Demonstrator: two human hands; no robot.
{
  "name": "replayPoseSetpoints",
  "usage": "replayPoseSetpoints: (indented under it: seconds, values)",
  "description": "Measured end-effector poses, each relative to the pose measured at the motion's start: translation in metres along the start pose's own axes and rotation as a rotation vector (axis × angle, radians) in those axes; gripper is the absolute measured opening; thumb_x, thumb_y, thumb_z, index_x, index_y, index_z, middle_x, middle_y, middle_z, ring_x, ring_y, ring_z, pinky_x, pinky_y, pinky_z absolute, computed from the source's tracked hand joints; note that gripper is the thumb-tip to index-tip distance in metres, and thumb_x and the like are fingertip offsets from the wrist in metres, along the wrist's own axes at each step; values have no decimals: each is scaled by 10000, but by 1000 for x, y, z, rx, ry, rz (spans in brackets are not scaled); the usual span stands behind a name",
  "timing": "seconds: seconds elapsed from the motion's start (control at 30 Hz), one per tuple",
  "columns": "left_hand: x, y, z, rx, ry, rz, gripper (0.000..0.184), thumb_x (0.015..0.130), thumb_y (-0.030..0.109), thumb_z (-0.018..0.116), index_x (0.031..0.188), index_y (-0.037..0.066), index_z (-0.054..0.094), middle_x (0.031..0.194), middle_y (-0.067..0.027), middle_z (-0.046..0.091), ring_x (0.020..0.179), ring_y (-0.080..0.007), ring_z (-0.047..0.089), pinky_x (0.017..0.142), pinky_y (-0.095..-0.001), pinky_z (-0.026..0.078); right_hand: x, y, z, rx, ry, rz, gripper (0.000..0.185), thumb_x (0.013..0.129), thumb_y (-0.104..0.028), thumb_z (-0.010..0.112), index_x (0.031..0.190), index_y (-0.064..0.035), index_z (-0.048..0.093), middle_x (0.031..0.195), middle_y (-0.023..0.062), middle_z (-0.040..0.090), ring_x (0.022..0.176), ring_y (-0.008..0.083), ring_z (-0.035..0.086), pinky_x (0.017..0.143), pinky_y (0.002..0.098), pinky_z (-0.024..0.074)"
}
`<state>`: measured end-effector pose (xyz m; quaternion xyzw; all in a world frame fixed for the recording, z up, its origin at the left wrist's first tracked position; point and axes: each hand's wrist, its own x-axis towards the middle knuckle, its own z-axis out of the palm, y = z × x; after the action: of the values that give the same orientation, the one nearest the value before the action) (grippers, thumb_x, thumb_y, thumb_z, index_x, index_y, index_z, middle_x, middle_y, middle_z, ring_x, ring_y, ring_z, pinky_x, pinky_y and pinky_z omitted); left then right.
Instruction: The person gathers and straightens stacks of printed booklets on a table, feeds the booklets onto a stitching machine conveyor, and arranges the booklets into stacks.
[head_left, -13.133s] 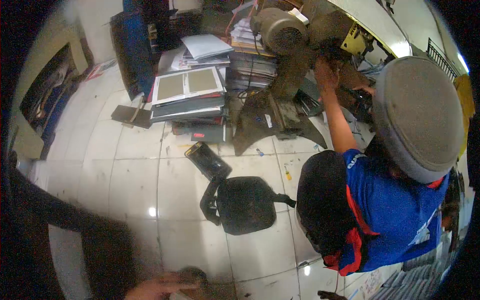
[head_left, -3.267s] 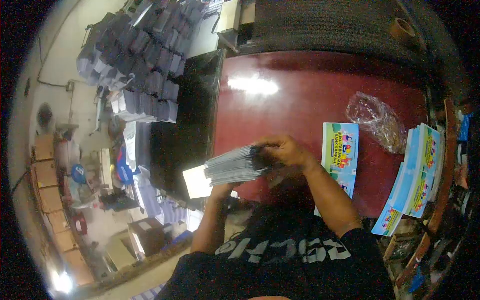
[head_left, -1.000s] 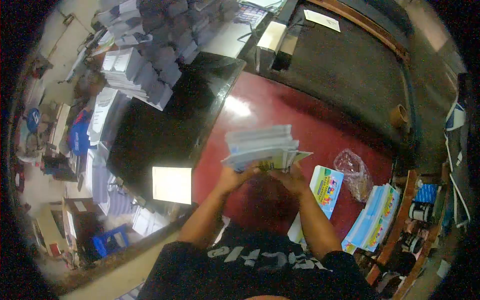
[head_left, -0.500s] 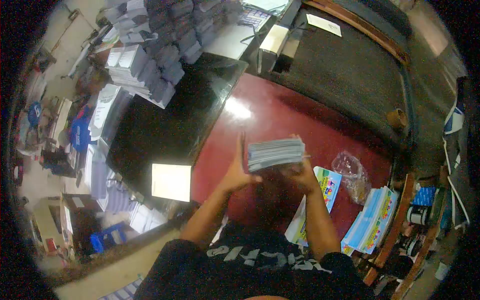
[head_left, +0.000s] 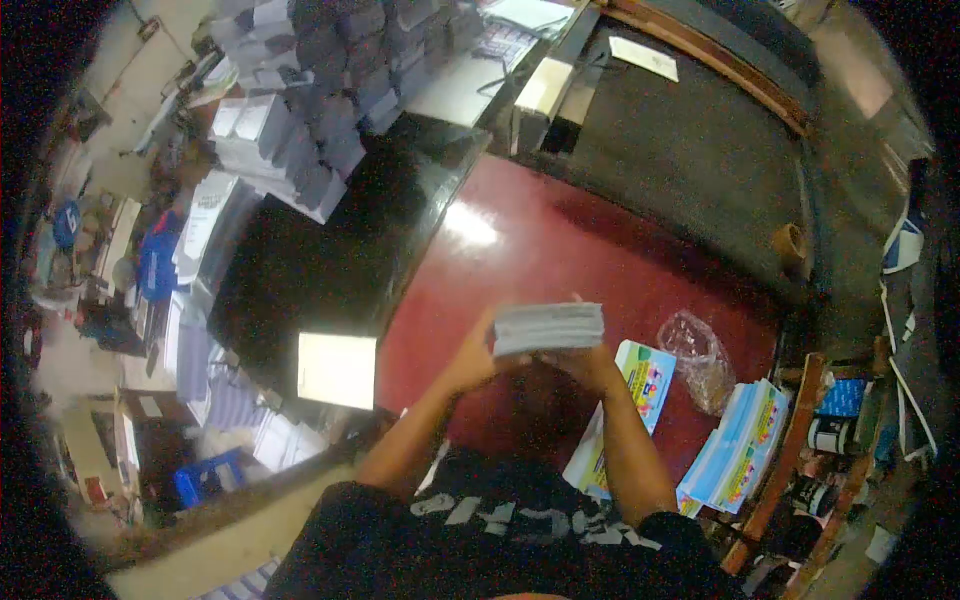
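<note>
A thick stack of paper sheets (head_left: pixel 548 330) is held over the red tabletop (head_left: pixel 450 290), its layered edges facing me. My left hand (head_left: pixel 478 352) grips its left end, and my right hand (head_left: pixel 590 364) clasps the right end from below. Most of the fingers are hidden behind and under the stack. By my right forearm lie colourful printed covers (head_left: pixel 645 380), partly covered by the arm. A crumpled clear plastic bag (head_left: pixel 700 360) rests to the right of them.
A pile of bright printed covers (head_left: pixel 740 445) lies at the table's right edge, beside a wooden rack (head_left: pixel 795 450) with jars. On the black surface at left sits a cream pad (head_left: pixel 337 370). Tall stacks of paper (head_left: pixel 285 150) rise behind it. A dark board (head_left: pixel 690 150) borders the far side.
My left hand has come in from beside the stack and closed on its left end. The stack sits slightly lower in view and more level.
</note>
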<state>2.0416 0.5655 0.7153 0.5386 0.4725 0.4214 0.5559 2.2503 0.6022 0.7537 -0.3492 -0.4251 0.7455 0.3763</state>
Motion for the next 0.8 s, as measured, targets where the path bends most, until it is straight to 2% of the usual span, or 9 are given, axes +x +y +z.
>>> replayPoseSetpoints:
  seconds: [0.1,0.13,0.2,0.27,0.4,0.5,0.6,0.73,0.8]
  values:
    - [0,-9,1,35,17,-11,833,678,233,835,1345,42,373,1293,-119,484,1251,-232,428,1064,-397,332,-4,1,1,-588,112,-342,651,737,-169,795,1297,-89,473,1253,85,571,1153,251,539,1007,380,437]
    - [-1,-9,1,36,15,-11,833,678,233,835,1345,42,373,1293,-119,484,1251,-232,428,1064,-397,332,2,11,-6,-699,98,-51,648,725,-167,802,1285,-86,484,1245,95,577,1140,252,547,1004,378,440]
    - [8,9,-1,111,44,120,809,694,232,822,1340,38,375,1296,-113,480,1239,-236,436,1055,-391,345,15,7,-13,-809,81,214,646,714,-166,809,1273,-83,496,1238,105,583,1127,253,556,1000,376,443]
    - [4,9,0,146,66,135,760,741,202,783,1347,36,355,1287,-111,479,1226,-233,442,1047,-388,353,9,10,-18,-859,-89,-34,613,758,-177,755,1289,-57,474,1234,159,579,1114,306,565,988,397,446]
    - [-1,20,22,-255,64,38,767,810,157,720,1393,33,237,1276,-124,470,1215,-238,443,1047,-389,354,-12,2,20,-1155,138,211,493,836,-177,637,1281,-36,478,1227,206,574,1143,355,544,992,430,429]
    - [-6,20,27,-250,171,48,816,804,173,733,1407,37,200,1283,-134,467,1225,-246,437,1045,-392,356,-23,37,14,-1093,325,-207,421,867,-174,565,1256,-25,504,1181,229,593,1119,392,553,971,472,429]
    - [-9,14,11,80,80,-13,795,828,294,706,1412,40,230,1308,-149,462,1243,-265,426,1059,-407,334,-40,11,0,-902,62,-19,437,866,-175,576,1264,-17,493,1155,233,605,1093,395,570,958,462,440]
    - [-2,-19,-14,206,-171,45,865,846,558,556,1453,37,225,1446,-192,342,1345,-285,317,1133,-398,193,-46,16,-4,-855,54,2,475,851,-175,613,1278,-18,476,1137,222,620,1050,376,597,925,438,465]
    - [-8,27,-12,-333,116,-190,950,834,568,563,1482,27,130,1515,-215,219,1410,-275,197,1150,-380,128,-48,29,-3,-909,123,-191,475,827,-168,659,1248,-16,498,1054,219,642,992,346,621,884,419,488]
